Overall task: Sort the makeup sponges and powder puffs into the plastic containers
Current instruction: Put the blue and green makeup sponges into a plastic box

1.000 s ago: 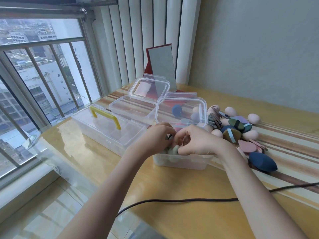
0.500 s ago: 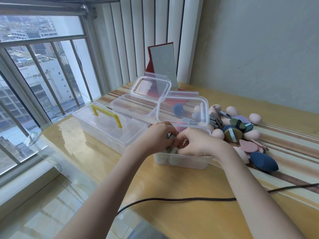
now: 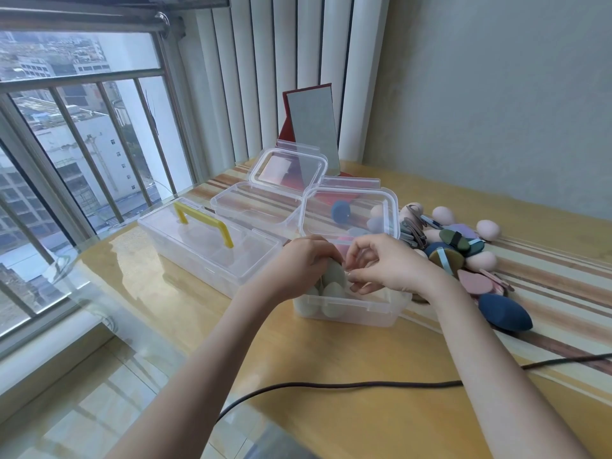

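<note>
A small clear container (image 3: 351, 314) stands near the table's front with its lid (image 3: 390, 207) tilted up behind it. Several grey-green egg sponges (image 3: 331, 306) sit in its left end. My left hand (image 3: 306, 260) grips a grey-green sponge (image 3: 333, 272) upright over that end. Just to the right, my right hand (image 3: 390, 263) hovers above the container with curled fingers, its fingertips next to the sponge; whether they pinch anything is unclear. On the right lies a pile of pink egg sponges (image 3: 443, 214), a navy sponge (image 3: 505, 313) and flat puffs (image 3: 475, 281).
A second open clear container (image 3: 245, 207) sits behind, and a closed clear box with a yellow handle (image 3: 202, 218) lies to the left. A red-backed mirror (image 3: 313, 127) leans at the back. A black cable (image 3: 331, 385) crosses the near table. Window bars run along the left.
My right hand has lifted and opened slightly above the container, and my left hand now holds a green sponge upright. The view shifted a little.
</note>
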Tool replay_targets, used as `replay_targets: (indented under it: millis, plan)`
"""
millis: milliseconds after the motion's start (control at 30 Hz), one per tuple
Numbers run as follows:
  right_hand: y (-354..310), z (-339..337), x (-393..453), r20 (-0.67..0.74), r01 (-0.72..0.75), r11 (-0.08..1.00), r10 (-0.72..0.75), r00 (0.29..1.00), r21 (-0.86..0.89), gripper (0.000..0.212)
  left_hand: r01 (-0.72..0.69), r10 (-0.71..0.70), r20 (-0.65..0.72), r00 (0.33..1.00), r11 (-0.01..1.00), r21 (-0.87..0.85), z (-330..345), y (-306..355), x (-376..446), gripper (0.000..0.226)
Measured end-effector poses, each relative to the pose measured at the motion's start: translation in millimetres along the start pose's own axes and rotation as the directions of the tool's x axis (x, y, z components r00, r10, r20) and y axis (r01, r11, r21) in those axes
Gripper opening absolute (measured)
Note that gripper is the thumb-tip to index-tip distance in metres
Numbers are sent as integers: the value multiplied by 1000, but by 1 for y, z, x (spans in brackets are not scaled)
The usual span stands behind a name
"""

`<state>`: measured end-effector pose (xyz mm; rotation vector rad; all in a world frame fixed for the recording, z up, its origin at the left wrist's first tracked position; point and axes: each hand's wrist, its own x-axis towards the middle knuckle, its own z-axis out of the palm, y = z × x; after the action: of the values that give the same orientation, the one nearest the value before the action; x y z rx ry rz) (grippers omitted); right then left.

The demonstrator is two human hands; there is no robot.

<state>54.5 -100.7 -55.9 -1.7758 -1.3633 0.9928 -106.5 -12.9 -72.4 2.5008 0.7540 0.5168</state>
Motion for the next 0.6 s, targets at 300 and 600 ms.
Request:
replay_targets:
  millis: [300,600]
  plan:
    - [0,5,3,-123,-16,991,-1,992,-135,19,41,-60,-131,990,988,-146,3,-1,-2,47]
    - [3,-8,3,-157,75,995,-83,984,-58,16,-20,-3,-207,978,994,-110,0,4,-3,47]
